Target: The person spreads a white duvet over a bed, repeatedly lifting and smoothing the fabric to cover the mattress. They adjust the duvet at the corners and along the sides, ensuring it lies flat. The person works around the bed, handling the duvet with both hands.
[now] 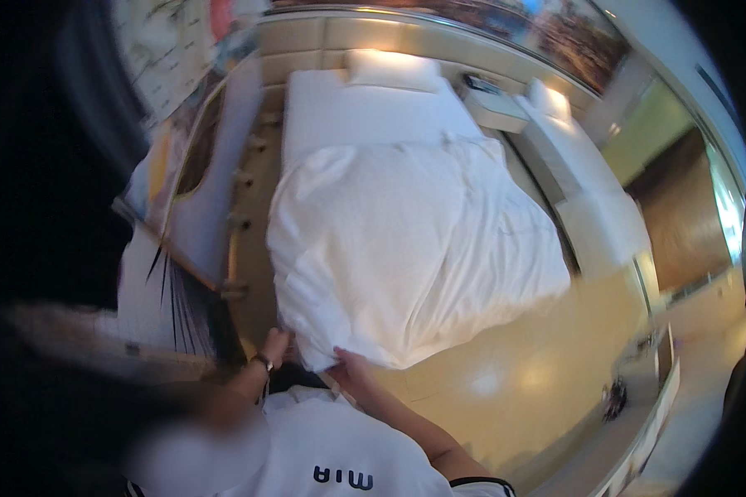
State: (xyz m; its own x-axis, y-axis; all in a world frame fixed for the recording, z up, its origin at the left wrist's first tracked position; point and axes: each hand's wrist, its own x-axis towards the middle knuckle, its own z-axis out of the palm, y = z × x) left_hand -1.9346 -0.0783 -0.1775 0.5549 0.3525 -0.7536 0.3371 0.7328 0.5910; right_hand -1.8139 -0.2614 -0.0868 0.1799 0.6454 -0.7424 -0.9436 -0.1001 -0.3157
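Note:
A white duvet [373,240] lies loosely over the lower part of the bed and hangs down past its foot end, with folds on its right side. My left hand [276,346], a dark band at its wrist, is closed at the duvet's near left corner. Just right of it, my right hand [350,371] grips the same corner by its lower edge, thumb on top. The fingertips of both hands are partly hidden by the cloth. Farther up, a flat white sheet [373,112] covers the mattress, and a white pillow [394,70] rests against the padded headboard [331,35].
Right of the bed stand a white nightstand [496,109] and a second, narrower bed [584,178] with its own pillow [549,99]. A glossy pale floor [497,356] stretches at the front right. To the left are a white panel [215,199] and dark spiky leaves [174,306].

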